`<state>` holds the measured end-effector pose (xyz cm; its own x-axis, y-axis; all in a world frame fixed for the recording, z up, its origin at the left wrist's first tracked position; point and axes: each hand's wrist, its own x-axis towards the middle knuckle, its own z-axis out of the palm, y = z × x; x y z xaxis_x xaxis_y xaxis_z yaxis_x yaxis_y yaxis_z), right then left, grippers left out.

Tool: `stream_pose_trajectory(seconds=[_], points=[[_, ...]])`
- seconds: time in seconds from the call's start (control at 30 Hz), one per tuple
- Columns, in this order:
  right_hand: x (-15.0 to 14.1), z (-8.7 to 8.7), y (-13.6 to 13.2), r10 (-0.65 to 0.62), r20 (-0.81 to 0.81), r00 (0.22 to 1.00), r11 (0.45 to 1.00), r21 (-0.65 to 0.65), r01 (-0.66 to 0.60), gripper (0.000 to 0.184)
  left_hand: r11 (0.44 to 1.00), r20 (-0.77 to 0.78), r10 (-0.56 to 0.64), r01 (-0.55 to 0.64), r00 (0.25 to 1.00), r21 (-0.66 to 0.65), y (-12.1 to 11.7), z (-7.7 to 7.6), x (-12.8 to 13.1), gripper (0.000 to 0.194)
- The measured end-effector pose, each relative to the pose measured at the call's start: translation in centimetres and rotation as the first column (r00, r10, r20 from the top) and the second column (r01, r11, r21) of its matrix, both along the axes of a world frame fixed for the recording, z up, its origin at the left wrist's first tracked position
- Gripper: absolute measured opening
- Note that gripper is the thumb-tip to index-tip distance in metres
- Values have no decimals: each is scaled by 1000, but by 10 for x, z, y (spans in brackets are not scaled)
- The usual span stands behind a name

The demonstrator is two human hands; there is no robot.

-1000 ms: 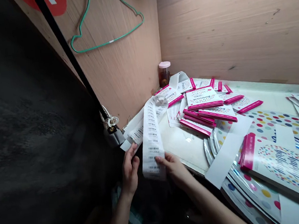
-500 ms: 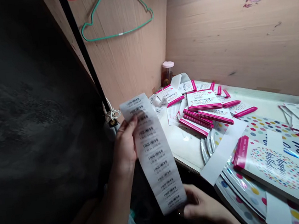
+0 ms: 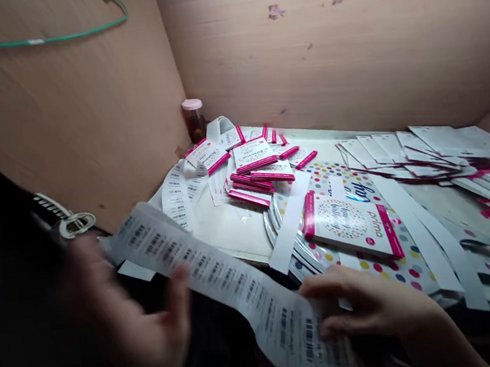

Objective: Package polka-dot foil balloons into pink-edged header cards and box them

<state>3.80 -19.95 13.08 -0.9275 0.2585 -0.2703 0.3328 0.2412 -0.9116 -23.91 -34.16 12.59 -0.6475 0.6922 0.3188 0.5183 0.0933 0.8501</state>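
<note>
Barcode label strip (image 3: 220, 285): long white paper band printed with rows of black barcodes, lower middle of frame | left hand (image 3: 140, 317): blurred, fingers (image 3: 178, 290) pinching strip | right hand (image 3: 371, 304): fingers (image 3: 327, 297) curled over strip, holding it | change: strip now runs slantwise, not near-upright; stacked papers (image 3: 417, 153) show more at right of bench (image 3: 228, 232)

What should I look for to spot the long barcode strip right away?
Find the white bench in the corner. Just off its front edge, the person's left hand and right hand stretch a long strip of barcode labels between them. Unlike the similar strip on the bench, or the pink-edged cards, it is held up in the air.
</note>
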Motion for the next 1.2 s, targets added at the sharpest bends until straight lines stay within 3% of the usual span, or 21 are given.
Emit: stream_pose_trajectory(seconds=[0.03,0.1,0.13,0.17,0.2,0.23,0.3,0.37,0.43,0.5,0.57,0.6,0.63,0.67,0.77,0.83,0.93,1.0,1.07,1.13,1.2], points=[[-12,11,5,46,-17,999,998,39,-45,29,974,3,-221,221,975,-57,1,0,15,99],[-35,27,16,52,-74,996,999,15,-51,25,779,94,-595,601,798,-176,8,1,34,84],[-43,30,22,30,-98,995,999,-35,-34,25,667,189,-684,709,704,-229,12,0,36,70],[-49,31,28,20,-108,994,994,-102,-31,27,601,288,-700,757,653,-256,13,-1,34,52],[-51,29,34,29,-103,994,984,-173,-46,32,607,369,-657,752,657,-257,12,-4,27,36],[-50,26,41,55,-91,994,969,-234,-75,37,669,426,-578,703,696,-241,6,-7,17,26],[-43,16,54,102,-99,990,950,-287,-127,45,812,507,-397,551,765,-196,-17,-16,-13,29],[-36,7,63,73,-149,986,962,-250,-109,42,859,560,-294,471,775,-200,-48,-26,-45,33],[-36,2,68,37,-206,978,987,-143,-68,33,798,586,-307,539,750,-271,-75,-33,-71,34],[-47,3,66,101,-214,972,994,-23,-108,28,651,598,-379,663,706,-370,-85,-33,-79,30],[-71,8,60,231,-208,950,973,64,-223,26,526,616,-457,753,642,-395,-74,-30,-66,43],[-86,10,56,297,-210,932,955,94,-283,24,507,627,-482,778,612,-370,-61,-29,-53,57],[-102,11,51,350,-214,912,936,112,-332,23,525,641,-510,798,573,-296,-45,-28,-38,71],[-117,12,47,380,-222,898,925,120,-362,21,582,657,-511,786,554,-210,-29,-28,-23,76],[-143,5,41,336,-241,911,940,19,-342,22,714,698,-433,689,571,-121,-2,-35,-3,44],[-138,-4,45,268,-220,938,933,-185,-310,29,783,691,-368,608,622,-131,-17,-43,-18,39],[-106,-17,55,222,-165,961,853,-445,-274,40,885,697,-227,443,680,-143,-74,-56,-69,35],[-84,-23,60,182,-158,971,851,-468,-236,39,872,725,-208,461,657,-167,-113,-61,-99,31],[-71,-23,61,142,-165,976,907,-373,-195,32,819,680,-207,505,703,-273,-132,-63,-116,32],[-70,-17,61,150,-170,974,957,-224,-187,27,707,643,-279,606,713,-364,-126,-61,-115,42],[-80,-10,61,232,-170,958,956,-143,-257,26,542,705,-406,775,581,-327,-98,-60,-99,58]])
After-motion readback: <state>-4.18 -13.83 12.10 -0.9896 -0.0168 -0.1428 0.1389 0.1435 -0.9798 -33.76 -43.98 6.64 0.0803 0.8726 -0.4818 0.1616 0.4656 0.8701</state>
